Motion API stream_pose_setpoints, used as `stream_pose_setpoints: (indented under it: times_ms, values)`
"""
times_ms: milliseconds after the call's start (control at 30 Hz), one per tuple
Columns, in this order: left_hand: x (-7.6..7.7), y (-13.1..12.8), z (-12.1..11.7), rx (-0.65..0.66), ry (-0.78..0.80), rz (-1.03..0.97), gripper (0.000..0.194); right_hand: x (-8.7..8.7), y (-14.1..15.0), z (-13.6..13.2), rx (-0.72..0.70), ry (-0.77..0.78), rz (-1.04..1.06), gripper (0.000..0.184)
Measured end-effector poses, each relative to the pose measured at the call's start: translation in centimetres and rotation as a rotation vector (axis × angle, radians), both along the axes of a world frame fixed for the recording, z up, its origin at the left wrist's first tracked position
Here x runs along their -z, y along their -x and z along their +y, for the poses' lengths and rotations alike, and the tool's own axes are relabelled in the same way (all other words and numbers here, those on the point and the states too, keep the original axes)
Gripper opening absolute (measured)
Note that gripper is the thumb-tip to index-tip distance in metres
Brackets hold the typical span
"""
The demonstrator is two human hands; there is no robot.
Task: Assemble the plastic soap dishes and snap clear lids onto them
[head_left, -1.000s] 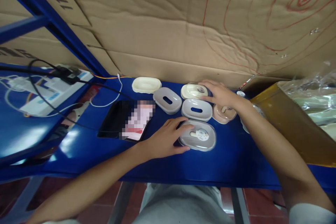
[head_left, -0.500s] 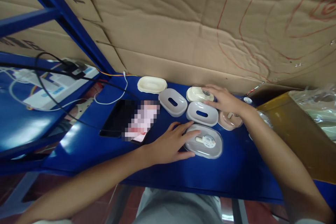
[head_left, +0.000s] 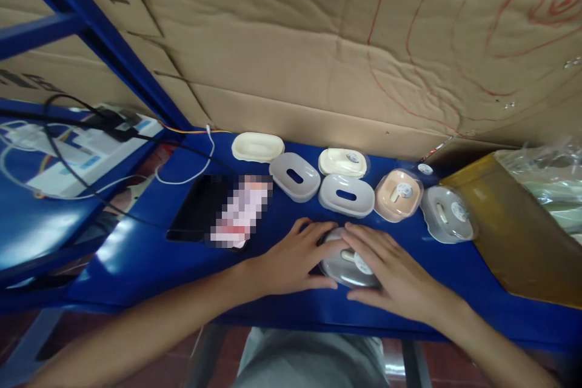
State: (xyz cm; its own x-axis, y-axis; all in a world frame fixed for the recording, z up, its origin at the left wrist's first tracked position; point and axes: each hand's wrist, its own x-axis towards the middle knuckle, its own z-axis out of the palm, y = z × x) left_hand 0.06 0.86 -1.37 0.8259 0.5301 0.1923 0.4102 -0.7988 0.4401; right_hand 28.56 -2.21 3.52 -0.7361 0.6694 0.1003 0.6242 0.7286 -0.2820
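Our left hand [head_left: 297, 257] and right hand [head_left: 395, 276] hold a grey box [head_left: 343, 268]; beneath it, blue tabletop [head_left: 454, 273]; behind it, cardboard [head_left: 273, 42].

Covered dish [head_left: 348, 277] probably grey; table [head_left: 454, 273] blue; cardboard [head_left: 254, 42] brown, red-lined.

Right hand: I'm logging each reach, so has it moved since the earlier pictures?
Yes: judged against the cardboard wall, the right hand has come away from it, from the lidded cream box to the front grey box.
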Motion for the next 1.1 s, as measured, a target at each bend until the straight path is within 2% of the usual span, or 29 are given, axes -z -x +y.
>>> stream_pose_setpoints:
  times_ms: [133,267,433,533,600,667,767,833,900,967,1033,1100]
  values:
    - [-0.1,0.1,-0.2,0.041,-0.047,0.007,0.087,1.2,-2.3,-4.8,0.183,-0.020,-0.033,0.090]
    - [-0.8,0.3,0.0,-0.015,-0.031,-0.029,0.067,1.4,-5.0,-7.1,0.377,-0.081,-0.077,0.087]
    - [-0.9,0.1,0.1,-0.036,-0.075,-0.030,0.052,2.7,-7.3,-7.6,0.516,-0.129,-0.104,0.088]
    - [-0.9,0.0,0.2,-0.042,-0.101,-0.026,0.048,3.6,-8.0,-7.1,0.636,-0.264,-0.081,0.088]
    - [-0.9,0.1,0.3,-0.054,-0.105,-0.027,0.046,3.5,-8.3,-6.7,0.691,-0.362,-0.076,0.088]
    - [-0.9,0.1,0.5,-0.063,-0.103,-0.033,0.044,2.3,-8.7,-6.1,0.685,-0.382,-0.064,0.088]
    - [-0.8,0.0,0.7,-0.069,-0.091,-0.037,0.042,-1.1,-9.6,-3.4,0.610,-0.338,-0.042,0.077]
    - [-0.6,0.0,0.9,-0.076,-0.089,-0.034,0.043,-3.4,-10.6,0.3,0.579,-0.358,-0.054,0.058]
    - [-0.5,0.0,1.0,-0.086,-0.106,-0.030,0.043,-4.5,-12.1,5.2,0.571,-0.279,-0.114,0.051]
    - [-0.6,0.1,1.1,-0.100,-0.130,-0.025,0.043,-4.3,-13.7,10.5,0.558,-0.154,-0.197,0.052]
    - [-0.8,0.3,1.3,-0.117,-0.150,-0.020,0.042,-3.1,-15.2,15.2,0.560,-0.006,-0.271,0.057]
    - [-1.0,0.7,1.6,-0.136,-0.162,-0.020,0.042,-1.5,-16.4,18.5,0.555,0.067,-0.316,0.066]
